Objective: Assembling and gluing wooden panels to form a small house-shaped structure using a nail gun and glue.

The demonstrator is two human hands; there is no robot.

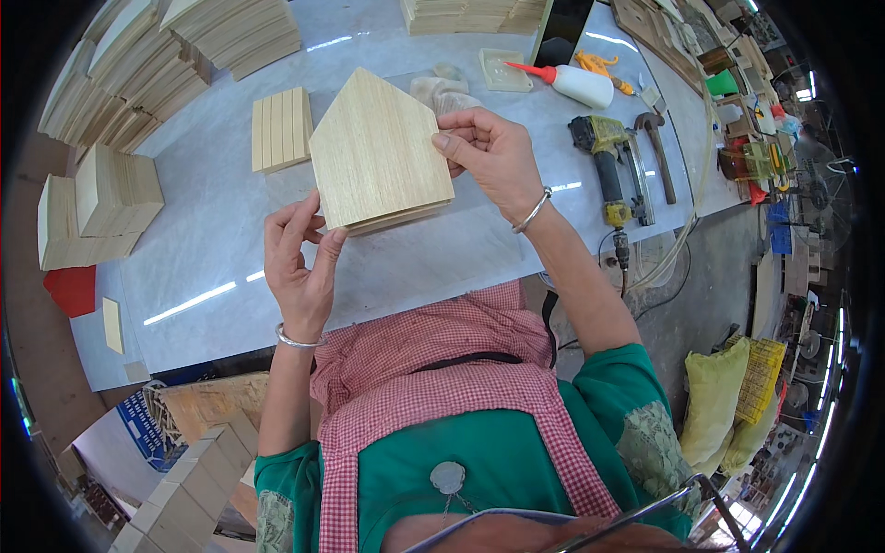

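A pale, house-shaped wooden panel (380, 152) is held in front of me over the table, its peak pointing away. Below its near edge shows at least one more thin wooden layer; how they join is hidden. My left hand (302, 258) pinches the near left corner between thumb and fingers. At the upper right edge, my right hand (490, 158) grips the panel, thumb on top and fingers curled at the side. Just left of the panel lies a small grooved wooden block or stack of strips (282, 129). A crumpled whitish cloth or glove (444, 95) rests behind it.
Tall stacks of wooden panels (230, 32) stand at the far left, with more piled wooden pieces (115, 194) nearer. On the right lie a nail gun (608, 170), a hammer (656, 157), a white glue bottle with red nozzle (583, 87) and a clear tray (505, 72).
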